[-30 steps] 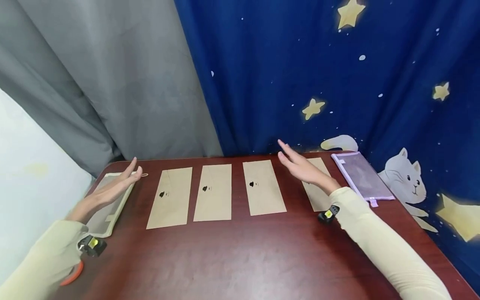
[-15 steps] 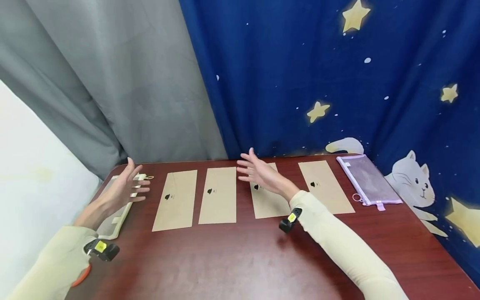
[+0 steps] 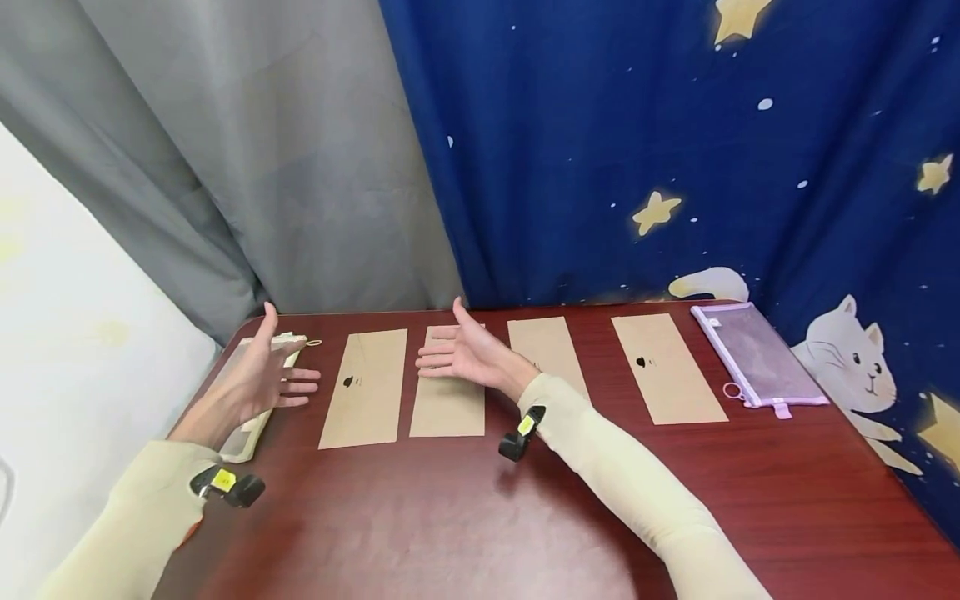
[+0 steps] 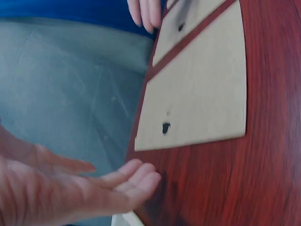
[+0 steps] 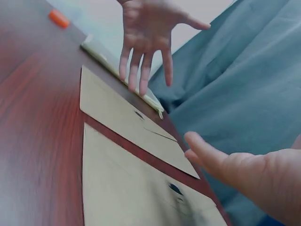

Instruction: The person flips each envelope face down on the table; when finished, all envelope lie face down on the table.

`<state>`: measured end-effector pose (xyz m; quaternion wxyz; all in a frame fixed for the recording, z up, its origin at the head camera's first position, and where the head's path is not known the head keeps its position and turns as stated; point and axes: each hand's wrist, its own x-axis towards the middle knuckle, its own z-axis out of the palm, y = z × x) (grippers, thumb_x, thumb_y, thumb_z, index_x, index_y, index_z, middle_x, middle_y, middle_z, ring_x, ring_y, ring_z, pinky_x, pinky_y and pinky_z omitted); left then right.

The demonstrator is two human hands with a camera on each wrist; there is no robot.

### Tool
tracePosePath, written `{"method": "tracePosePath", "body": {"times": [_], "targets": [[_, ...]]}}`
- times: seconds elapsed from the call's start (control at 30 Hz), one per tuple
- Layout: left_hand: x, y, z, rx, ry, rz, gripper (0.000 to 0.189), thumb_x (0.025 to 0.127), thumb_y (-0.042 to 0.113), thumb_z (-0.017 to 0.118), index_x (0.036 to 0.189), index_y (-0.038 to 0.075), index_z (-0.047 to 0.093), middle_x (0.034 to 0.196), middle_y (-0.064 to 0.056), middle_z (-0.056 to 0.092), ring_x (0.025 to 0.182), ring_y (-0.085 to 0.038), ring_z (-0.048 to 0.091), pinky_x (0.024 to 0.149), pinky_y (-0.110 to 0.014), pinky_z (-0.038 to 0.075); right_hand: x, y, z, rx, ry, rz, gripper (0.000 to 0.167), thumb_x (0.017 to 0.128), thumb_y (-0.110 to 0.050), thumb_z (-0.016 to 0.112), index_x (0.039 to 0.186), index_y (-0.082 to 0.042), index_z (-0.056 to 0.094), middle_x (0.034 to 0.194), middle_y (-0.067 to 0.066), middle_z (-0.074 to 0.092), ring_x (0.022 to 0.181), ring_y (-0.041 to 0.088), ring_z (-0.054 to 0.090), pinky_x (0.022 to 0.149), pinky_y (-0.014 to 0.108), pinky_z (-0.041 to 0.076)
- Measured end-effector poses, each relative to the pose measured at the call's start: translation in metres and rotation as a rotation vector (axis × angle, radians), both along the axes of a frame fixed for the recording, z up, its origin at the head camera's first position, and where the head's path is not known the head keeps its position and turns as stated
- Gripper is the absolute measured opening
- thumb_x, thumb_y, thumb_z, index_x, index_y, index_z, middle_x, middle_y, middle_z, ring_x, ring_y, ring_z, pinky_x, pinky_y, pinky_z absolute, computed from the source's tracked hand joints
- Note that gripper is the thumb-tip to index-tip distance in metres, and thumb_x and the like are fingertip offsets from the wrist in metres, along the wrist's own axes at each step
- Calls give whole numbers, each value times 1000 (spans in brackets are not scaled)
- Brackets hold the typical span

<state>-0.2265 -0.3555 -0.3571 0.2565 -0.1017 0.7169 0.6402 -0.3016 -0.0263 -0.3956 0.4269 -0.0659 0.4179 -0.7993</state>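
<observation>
Several flat kraft-paper rectangles, each with a small black hat print where it shows, lie in a row on the table. My left hand hovers left of the leftmost kraft-paper piece, in front of a cream-edged mesh pouch that it partly hides. Its fingers are spread, thumb up, and it holds nothing. Over the second kraft-paper piece hangs my right hand, fingers straight and thumb up, touching nothing visible. My right wrist partly covers the third piece. Uncovered lies the rightmost piece.
A purple-edged mesh zip pouch lies at the table's right end. Beside my left sleeve shows a bit of an orange object, more visible in the right wrist view. Grey and blue curtains hang behind the table.
My right hand has swept left from near the rightmost kraft-paper piece to above the second one. The left hand has turned, its fingers now spread. The head view has shifted slightly.
</observation>
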Motion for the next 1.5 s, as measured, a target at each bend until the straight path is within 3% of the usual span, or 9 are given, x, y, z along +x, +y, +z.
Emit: {"method": "tracePosePath", "body": {"times": [0.17, 0.4, 0.57, 0.7, 0.77, 0.9, 1.0, 1.27, 1.5], "targets": [[-2, 11, -1, 70, -97, 80, 130, 65, 104, 7, 159, 19, -19, 165, -34, 0, 155, -47, 10, 126, -58, 19, 1, -14, -6, 43, -106, -13, 101, 98, -74, 24, 160, 2, 0, 164, 34, 14, 152, 48, 20, 124, 58, 26], [-8, 17, -8, 110, -144, 175, 127, 73, 100, 17, 160, 13, -17, 166, -30, -4, 155, -42, 9, 129, -53, 16, -2, -26, -11, 101, -171, -26, 104, 97, -76, 23, 159, 5, 6, 162, 34, 18, 151, 47, 25, 123, 57, 29], [-15, 26, -13, -20, -141, 208, 124, 82, 93, 19, 160, -1, -4, 161, -33, 14, 145, -38, 30, 122, -47, 31, -3, -31, -10, 134, -182, -46, 103, 98, -75, 25, 159, 7, 9, 161, 36, 22, 150, 48, 28, 123, 57, 31], [-21, 31, -16, -151, -135, 213, 110, 95, 77, 23, 155, -15, 10, 141, -29, 37, 123, -31, 45, 112, -42, 43, 0, -35, -7, 162, -181, -47, 102, 99, -73, 26, 158, 7, 9, 161, 36, 22, 150, 47, 28, 123, 56, 30], [-22, 33, -18, -207, -128, 192, 99, 101, 65, 25, 151, -20, 15, 136, -28, 40, 119, -31, 47, 113, -42, 44, 1, -37, -7, 167, -184, -48, 101, 99, -73, 26, 158, 8, 10, 161, 36, 21, 151, 46, 27, 124, 55, 30], [-24, 34, -22, -257, -108, 133, 76, 109, 41, 28, 148, -24, 19, 147, -36, 34, 128, -36, 47, 120, -46, 39, 1, -41, -8, 177, -203, -50, 100, 101, -71, 26, 157, 11, 11, 160, 36, 22, 152, 45, 26, 125, 54, 28], [-25, 31, -23, -275, -94, 96, 66, 110, 30, 29, 147, -24, 22, 147, -35, 37, 123, -34, 51, 119, -46, 41, 1, -45, -7, 192, -215, -60, 99, 101, -70, 26, 156, 13, 13, 160, 36, 23, 151, 44, 27, 125, 54, 28], [-25, 24, -24, -296, -89, 87, 43, 107, 13, 39, 142, -11, 41, 108, -10, 58, 91, -14, 60, 102, -37, 51, 3, -53, -4, 212, -202, -75, 98, 103, -67, 27, 155, 15, 12, 158, 38, 23, 150, 47, 28, 126, 52, 26], [-26, 27, -21, -210, -98, 103, 11, 104, 3, 44, 112, 1, 52, 79, 3, 62, 75, -5, 63, 79, -23, 58, 2, -54, -4, 244, -205, -119, 93, 105, -61, 32, 154, 15, 15, 156, 39, 27, 147, 46, 33, 125, 51, 30]]}}
